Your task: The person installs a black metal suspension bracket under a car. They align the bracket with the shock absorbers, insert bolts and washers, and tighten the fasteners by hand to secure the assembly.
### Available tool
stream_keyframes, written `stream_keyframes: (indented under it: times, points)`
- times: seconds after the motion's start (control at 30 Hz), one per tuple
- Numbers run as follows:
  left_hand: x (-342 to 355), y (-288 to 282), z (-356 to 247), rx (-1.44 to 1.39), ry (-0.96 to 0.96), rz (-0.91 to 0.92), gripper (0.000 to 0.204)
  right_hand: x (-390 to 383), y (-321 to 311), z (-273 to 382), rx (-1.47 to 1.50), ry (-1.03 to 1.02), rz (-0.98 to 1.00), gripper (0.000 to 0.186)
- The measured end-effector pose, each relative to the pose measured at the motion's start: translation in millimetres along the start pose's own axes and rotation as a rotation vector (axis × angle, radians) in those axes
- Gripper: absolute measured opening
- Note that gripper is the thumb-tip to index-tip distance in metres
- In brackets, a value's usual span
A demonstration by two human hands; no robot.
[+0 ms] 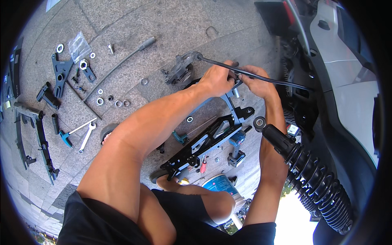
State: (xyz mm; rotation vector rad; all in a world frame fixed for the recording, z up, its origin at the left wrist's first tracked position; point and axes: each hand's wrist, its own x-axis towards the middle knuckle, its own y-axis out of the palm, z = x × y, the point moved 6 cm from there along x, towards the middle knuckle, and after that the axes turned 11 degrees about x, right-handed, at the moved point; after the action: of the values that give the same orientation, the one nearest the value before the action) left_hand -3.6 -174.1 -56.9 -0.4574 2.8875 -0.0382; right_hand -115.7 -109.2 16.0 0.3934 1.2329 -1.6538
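"What are the fingers doing?"
"On the left hand (220, 77) they're bent in, and on the right hand (255, 83) curled, nearly meeting the left. I can't tell what either grips."
"Where's the frame (232, 119)?"
"Its upper end is at the fingers, and the rest slants down-left between the forearms. A metal pin (236, 92) shows just below the fingertips."
"And the cable (281, 83)?"
"It crosses in front of the right hand, from near the caliper (179, 72) toward the vehicle (347, 53)."
"Farther out?"
"Drill (236, 151) right of the frame, shock absorber (314, 177) beyond the right forearm, spanner (87, 138) and bracket (61, 71) far left."
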Motion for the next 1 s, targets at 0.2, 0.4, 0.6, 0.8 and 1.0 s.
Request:
stream_keyframes:
  times: [0.2, 0.4, 0.6, 0.8, 1.0]
  points:
    - [-9, 5, -7, 0.052, 0.131, 0.022, 0.053, 11, -1, -11, -0.08, 0.059, 0.024, 0.028]
    - [-7, 3, -7, 0.055, 0.066, -0.069, 0.052, 13, 1, -15, -0.019, 0.022, 0.023, 0.027]
    - [5, 6, 4, -0.047, -0.167, -0.073, 0.04, 11, 0, -14, 0.041, 0.045, 0.022, 0.025]
    - [22, 11, 18, -0.168, -0.281, 0.069, 0.038, 7, -1, -17, 0.198, -0.03, -0.065, 0.032]
    - [31, 10, 20, -0.138, -0.392, 0.148, 0.036, 7, -4, -22, 0.152, 0.0, -0.045, 0.034]
